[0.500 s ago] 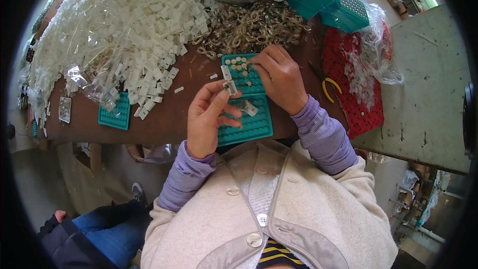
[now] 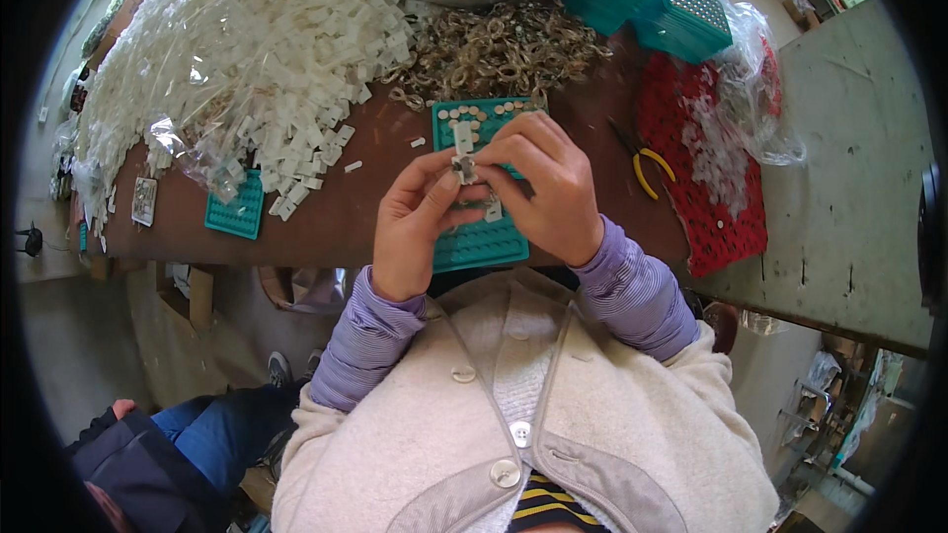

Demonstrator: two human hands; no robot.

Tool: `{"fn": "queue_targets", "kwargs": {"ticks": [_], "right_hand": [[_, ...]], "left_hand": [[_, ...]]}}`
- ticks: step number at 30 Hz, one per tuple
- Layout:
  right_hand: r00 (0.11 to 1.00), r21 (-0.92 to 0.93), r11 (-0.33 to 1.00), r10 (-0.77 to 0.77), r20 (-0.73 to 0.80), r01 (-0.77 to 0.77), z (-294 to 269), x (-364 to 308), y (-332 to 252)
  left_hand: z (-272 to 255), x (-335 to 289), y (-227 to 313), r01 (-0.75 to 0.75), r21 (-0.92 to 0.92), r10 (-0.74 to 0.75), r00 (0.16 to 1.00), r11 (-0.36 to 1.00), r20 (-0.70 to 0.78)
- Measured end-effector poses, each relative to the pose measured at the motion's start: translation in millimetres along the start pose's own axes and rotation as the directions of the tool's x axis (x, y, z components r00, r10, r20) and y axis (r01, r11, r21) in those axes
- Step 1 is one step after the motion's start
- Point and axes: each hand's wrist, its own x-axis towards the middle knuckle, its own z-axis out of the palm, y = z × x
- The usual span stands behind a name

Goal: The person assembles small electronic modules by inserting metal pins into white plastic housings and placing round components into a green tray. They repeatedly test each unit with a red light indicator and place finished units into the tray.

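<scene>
Between the thumb and fingers of my left hand (image 2: 413,227) is a small white plastic casing (image 2: 463,136), held open, with tiny parts inside. My right hand (image 2: 555,188) meets it from the right, its thumb and fingertips pinched together at the casing; what they hold is too small to make out. Below both hands lie two teal dimpled trays, partly covered by them. Small round tan discs (image 2: 456,114) sit on the far tray (image 2: 439,126). Another white piece (image 2: 493,209) shows by my left fingers, over the near tray (image 2: 479,255).
A large heap of white casings (image 2: 296,69) covers the table's left, beside coiled wires (image 2: 494,49). Stacked teal trays (image 2: 681,20) stand far right. Yellow-handled pliers (image 2: 647,170) lie near a red patterned cloth (image 2: 731,227). Another person's legs (image 2: 212,434) show lower left.
My right hand has moved from the discs on the far tray down and left to the casing. My left hand still holds the casing, now more upright.
</scene>
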Motion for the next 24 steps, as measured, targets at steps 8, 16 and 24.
{"fn": "queue_targets", "kwargs": {"ticks": [8, 16, 24], "right_hand": [[0.999, -0.022, 0.999, 0.024, -0.043, -0.025, -8.3, -10.7, -17.1], [0.997, 0.088, 0.993, 0.079, -0.013, -0.078, 4.8, -7.8, -16.6], [0.954, -0.185, 0.957, 0.255, 0.157, -0.225, 17.6, -5.9, 16.7]], "left_hand": [[6.6, -4.5, -3.7, -0.078, 0.176, 0.057, 0.991, 0.981, 0.124], [-7.8, -3.0, 2.0, -0.003, 0.091, -0.005, 0.996, 0.996, 0.089], [-11.2, 0.8, 2.5, 0.053, 0.068, -0.053, 0.999, 0.996, -0.001]]}}
